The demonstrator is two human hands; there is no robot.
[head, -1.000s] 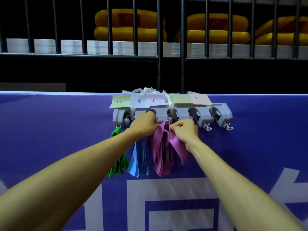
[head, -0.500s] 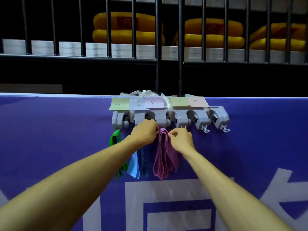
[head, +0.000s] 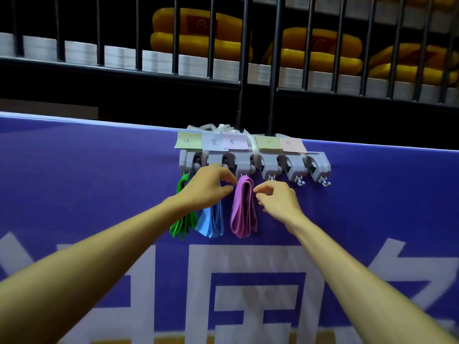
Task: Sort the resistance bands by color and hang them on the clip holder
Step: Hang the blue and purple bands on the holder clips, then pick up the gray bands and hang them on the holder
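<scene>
A grey clip holder [head: 269, 166] with several clips is tied to the top of a purple banner. Coloured paper labels [head: 235, 141] sit above the clips. A green band [head: 182, 220] hangs from the first clip, a blue band [head: 211, 223] from the second and a purple band [head: 244, 207] from the third. My left hand [head: 210, 188] hovers in front of the top of the blue band, fingers loosely curled, holding nothing. My right hand [head: 279, 199] is just right of the purple band, fingertips close to its edge, also holding nothing. The three clips on the right carry no bands.
The purple banner [head: 372, 207] with large white characters covers the barrier below the holder. Behind it rises a black railing [head: 242, 58], with white stacks and yellow padded items [head: 201, 33] on a shelf beyond.
Both hands have let go of the purple band and drawn slightly down and apart. The band now hangs on its own from the third clip.
</scene>
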